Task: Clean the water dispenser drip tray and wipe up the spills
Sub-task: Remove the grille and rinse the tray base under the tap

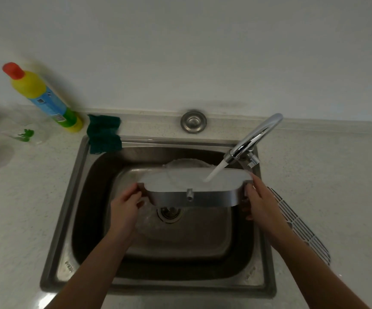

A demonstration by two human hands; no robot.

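Over the steel sink (pixel 78 197) I hold the drip tray (pixel 194 198), a long metal trough with a pale inside and a small spout on its near wall. My left hand (pixel 125 204) grips its left end and my right hand (pixel 258 201) grips its right end. Water runs from the chrome faucet (pixel 254 139) in a white stream (pixel 214 172) into the tray's right half. The tray's slotted grille (pixel 301 226) lies on the counter to the right of the sink. A dark green cloth (pixel 103 132) hangs over the sink's back left corner.
A yellow detergent bottle (pixel 44 97) with a red cap stands against the wall at the back left. A clear plastic container (pixel 20 130) sits beside it. A round metal cap (pixel 193 121) is set in the counter behind the sink. The drain (pixel 169 214) lies below the tray.
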